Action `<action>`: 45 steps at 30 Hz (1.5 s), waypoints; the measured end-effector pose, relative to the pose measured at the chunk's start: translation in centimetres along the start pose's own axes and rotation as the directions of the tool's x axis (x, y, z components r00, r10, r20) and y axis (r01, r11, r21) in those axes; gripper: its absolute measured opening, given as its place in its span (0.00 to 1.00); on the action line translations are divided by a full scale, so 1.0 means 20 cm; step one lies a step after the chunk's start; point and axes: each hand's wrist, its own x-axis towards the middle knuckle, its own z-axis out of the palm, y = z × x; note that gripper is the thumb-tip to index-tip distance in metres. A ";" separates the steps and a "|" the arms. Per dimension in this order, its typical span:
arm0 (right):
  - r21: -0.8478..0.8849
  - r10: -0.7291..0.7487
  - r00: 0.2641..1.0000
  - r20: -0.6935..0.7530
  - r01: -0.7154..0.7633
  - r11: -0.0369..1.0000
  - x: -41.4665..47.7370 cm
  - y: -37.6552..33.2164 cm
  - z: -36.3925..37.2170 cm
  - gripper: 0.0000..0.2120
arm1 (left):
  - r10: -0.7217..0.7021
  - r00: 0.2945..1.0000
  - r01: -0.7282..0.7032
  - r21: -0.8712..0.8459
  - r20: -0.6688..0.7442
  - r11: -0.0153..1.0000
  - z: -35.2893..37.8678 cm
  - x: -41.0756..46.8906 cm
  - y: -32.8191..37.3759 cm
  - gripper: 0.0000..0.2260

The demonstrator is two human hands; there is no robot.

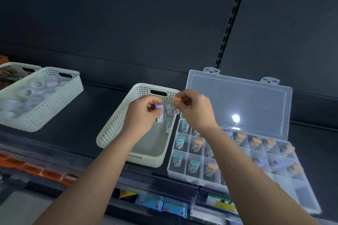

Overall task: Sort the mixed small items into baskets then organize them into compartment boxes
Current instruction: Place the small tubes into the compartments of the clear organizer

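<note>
Head view: at the shelf's left end stands a basket [60, 100] of white rings, out of play. Over the far end of the middle basket [113, 124], the left hand [141, 115] curls its fingers [152, 102] round a purple-capped vial [159, 106], cap pointing right. Just beside it, the right hand [196, 109] pinches an orange-capped vial [177, 99], blurred, above the basket's right rim. Loose vials [167, 127] lie in the basket beneath. The step looks like carrying vials to the open compartment box [301, 193] on the right: best move one hand at a time, match cap colour to its neighbours, and lower each vial into a free cell before letting go
</note>
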 end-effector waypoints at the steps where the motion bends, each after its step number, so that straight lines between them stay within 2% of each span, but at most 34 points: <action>1: -0.002 0.001 1.000 -0.016 -0.002 1.000 -0.04 0.00 -0.03 0.02 | 0.018 1.000 -0.018 -0.003 0.008 1.000 0.02 -0.02 0.02 0.12; 12: -0.101 0.105 0.981 -0.164 -0.122 0.987 -0.50 0.09 -0.36 0.02 | 0.181 0.964 -0.161 -0.111 0.195 0.981 0.21 -0.32 0.23 0.10; 18: -0.159 0.141 0.969 -0.202 -0.174 0.972 -0.72 0.16 -0.57 0.03 | 0.257 0.912 -0.226 -0.131 0.321 0.965 0.39 -0.46 0.39 0.07; 22: -0.216 0.138 0.963 -0.232 -0.189 0.958 -0.80 0.23 -0.72 0.05 | 0.334 0.859 -0.317 -0.108 0.388 0.942 0.55 -0.51 0.51 0.05; 27: -0.277 0.162 0.972 -0.168 -0.205 0.939 -0.86 0.34 -0.86 0.04 | 0.331 0.793 -0.431 0.087 0.511 0.898 0.71 -0.55 0.59 0.04; 30: -0.315 0.172 0.982 -0.076 -0.188 0.930 -0.89 0.41 -0.87 0.05 | 0.285 0.791 -0.476 0.253 0.541 0.842 0.78 -0.56 0.58 0.06; 36: -0.355 0.185 0.981 0.055 -0.154 0.922 -0.90 0.50 -0.81 0.06 | 0.255 0.801 -0.538 0.464 0.542 0.704 0.85 -0.59 0.57 0.04; 45: -0.406 0.163 0.979 0.119 -0.102 0.908 -0.91 0.56 -0.77 0.05 | 0.173 0.825 -0.487 0.524 0.537 0.698 0.87 -0.61 0.52 0.03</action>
